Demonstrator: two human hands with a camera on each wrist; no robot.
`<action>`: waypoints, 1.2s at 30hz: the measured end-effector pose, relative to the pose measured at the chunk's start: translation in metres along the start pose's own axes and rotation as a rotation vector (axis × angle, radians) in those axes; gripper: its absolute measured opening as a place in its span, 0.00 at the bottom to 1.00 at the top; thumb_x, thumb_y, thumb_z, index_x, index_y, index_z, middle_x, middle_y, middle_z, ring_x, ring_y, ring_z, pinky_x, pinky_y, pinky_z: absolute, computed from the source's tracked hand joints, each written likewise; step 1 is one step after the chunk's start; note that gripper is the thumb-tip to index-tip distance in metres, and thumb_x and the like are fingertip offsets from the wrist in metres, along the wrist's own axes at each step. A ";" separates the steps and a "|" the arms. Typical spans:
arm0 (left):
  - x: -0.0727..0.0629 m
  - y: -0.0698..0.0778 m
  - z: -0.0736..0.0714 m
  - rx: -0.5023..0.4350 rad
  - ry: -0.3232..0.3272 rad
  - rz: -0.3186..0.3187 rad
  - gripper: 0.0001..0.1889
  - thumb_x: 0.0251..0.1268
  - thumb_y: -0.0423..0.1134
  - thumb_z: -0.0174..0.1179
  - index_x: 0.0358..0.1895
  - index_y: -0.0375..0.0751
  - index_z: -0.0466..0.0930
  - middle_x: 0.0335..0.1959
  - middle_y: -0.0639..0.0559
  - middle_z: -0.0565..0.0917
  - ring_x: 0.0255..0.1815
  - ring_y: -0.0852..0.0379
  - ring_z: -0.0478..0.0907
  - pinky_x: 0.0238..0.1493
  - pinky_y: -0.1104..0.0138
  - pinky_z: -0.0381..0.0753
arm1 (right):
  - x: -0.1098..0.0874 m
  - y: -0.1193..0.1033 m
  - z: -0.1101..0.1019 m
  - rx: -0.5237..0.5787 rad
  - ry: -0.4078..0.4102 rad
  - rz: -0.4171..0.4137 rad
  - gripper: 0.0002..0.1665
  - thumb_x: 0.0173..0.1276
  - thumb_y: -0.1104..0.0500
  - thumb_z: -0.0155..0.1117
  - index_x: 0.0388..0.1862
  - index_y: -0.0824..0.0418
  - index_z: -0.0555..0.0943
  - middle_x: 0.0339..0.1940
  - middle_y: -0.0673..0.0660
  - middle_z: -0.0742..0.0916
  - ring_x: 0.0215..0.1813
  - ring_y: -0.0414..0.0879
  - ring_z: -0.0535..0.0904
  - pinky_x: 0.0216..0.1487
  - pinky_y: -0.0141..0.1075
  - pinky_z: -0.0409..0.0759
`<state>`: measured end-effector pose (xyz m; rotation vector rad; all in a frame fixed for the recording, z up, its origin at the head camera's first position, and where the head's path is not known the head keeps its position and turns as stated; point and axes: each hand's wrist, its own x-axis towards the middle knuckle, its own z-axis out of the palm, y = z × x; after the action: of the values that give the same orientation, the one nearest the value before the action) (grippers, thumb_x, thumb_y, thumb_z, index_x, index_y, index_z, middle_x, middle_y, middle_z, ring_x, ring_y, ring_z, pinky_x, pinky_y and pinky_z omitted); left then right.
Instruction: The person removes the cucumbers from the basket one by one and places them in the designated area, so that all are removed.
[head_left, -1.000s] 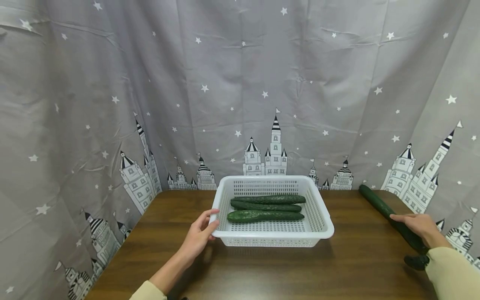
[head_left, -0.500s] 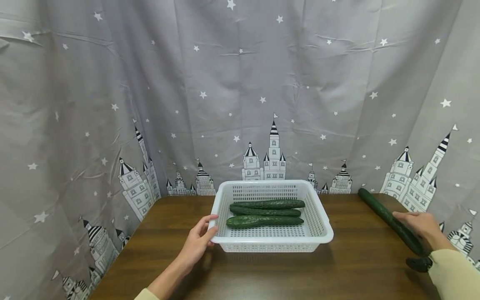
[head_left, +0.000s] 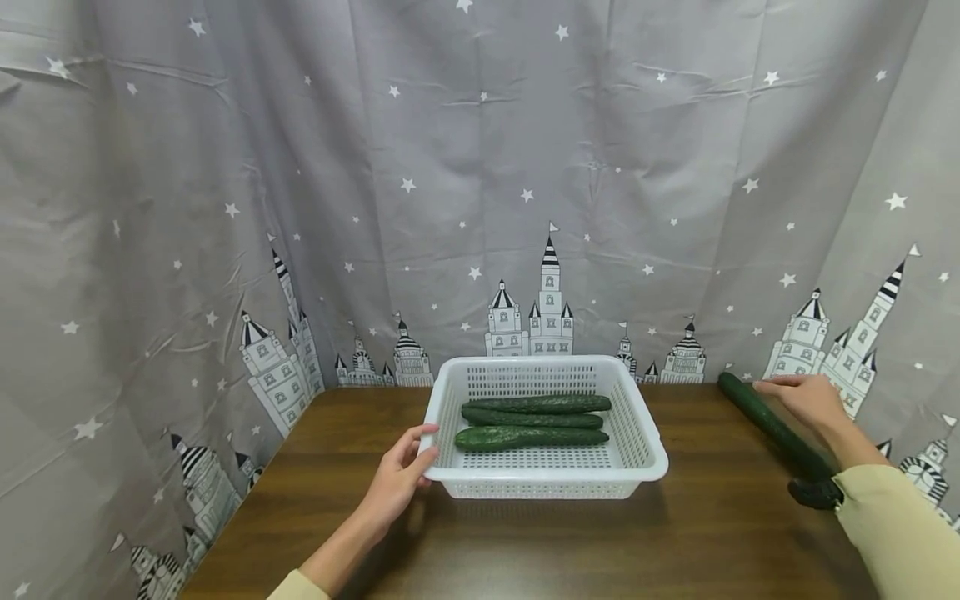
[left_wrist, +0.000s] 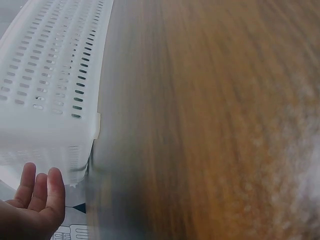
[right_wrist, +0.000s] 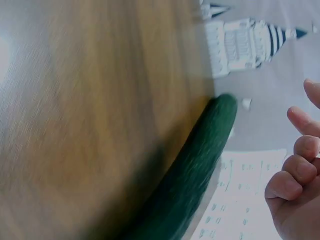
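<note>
My L hand [head_left: 396,477] gripped basket [head_left: 555,473]; R hand [head_left: 808,406] hung loose & empty by lone cuke [head_left: 767,422]; prob. reach step, needing a pinch.

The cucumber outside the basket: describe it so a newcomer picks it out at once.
On the wooden table, look to the right of the white basket. There, near the right hand, a long dark green cucumber lies slanting, its far end near the curtain. It alone is outside the basket; the other three cucumbers lie inside it.
</note>
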<state>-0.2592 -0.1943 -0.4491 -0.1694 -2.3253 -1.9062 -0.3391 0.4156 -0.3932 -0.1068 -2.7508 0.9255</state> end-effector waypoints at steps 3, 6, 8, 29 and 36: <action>-0.001 0.000 0.000 -0.003 -0.001 0.000 0.19 0.73 0.37 0.59 0.65 0.46 0.74 0.48 0.34 0.80 0.36 0.55 0.78 0.36 0.63 0.80 | 0.004 -0.015 0.004 0.037 -0.001 -0.025 0.36 0.72 0.38 0.59 0.57 0.70 0.82 0.62 0.77 0.78 0.63 0.75 0.71 0.57 0.59 0.72; -0.002 0.001 0.000 -0.002 -0.004 0.006 0.19 0.73 0.37 0.59 0.65 0.46 0.74 0.49 0.35 0.81 0.37 0.55 0.78 0.36 0.62 0.80 | 0.008 -0.029 0.009 0.074 -0.028 -0.028 0.36 0.72 0.39 0.60 0.58 0.70 0.81 0.63 0.76 0.78 0.66 0.73 0.70 0.60 0.57 0.71; -0.002 0.001 0.000 0.004 -0.005 0.010 0.19 0.73 0.37 0.59 0.65 0.45 0.74 0.49 0.36 0.81 0.37 0.55 0.78 0.35 0.62 0.80 | 0.010 -0.037 0.010 0.107 -0.056 -0.028 0.36 0.72 0.39 0.61 0.59 0.71 0.80 0.65 0.75 0.77 0.68 0.72 0.68 0.62 0.57 0.70; -0.001 0.002 -0.001 0.011 -0.003 0.004 0.20 0.74 0.37 0.59 0.66 0.45 0.73 0.50 0.36 0.80 0.38 0.54 0.78 0.36 0.63 0.80 | 0.041 -0.125 0.024 0.281 -0.346 -0.056 0.33 0.70 0.46 0.67 0.65 0.66 0.78 0.15 0.39 0.72 0.15 0.37 0.54 0.21 0.35 0.63; -0.001 0.001 0.000 0.004 -0.004 0.012 0.19 0.74 0.37 0.59 0.65 0.45 0.74 0.49 0.36 0.81 0.37 0.56 0.78 0.35 0.64 0.80 | 0.048 -0.149 0.039 0.284 -0.390 -0.101 0.30 0.70 0.48 0.67 0.64 0.65 0.80 0.39 0.52 0.85 0.16 0.38 0.57 0.22 0.34 0.64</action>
<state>-0.2579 -0.1940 -0.4486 -0.1861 -2.3258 -1.8972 -0.3946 0.2809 -0.3235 0.2895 -2.8879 1.4253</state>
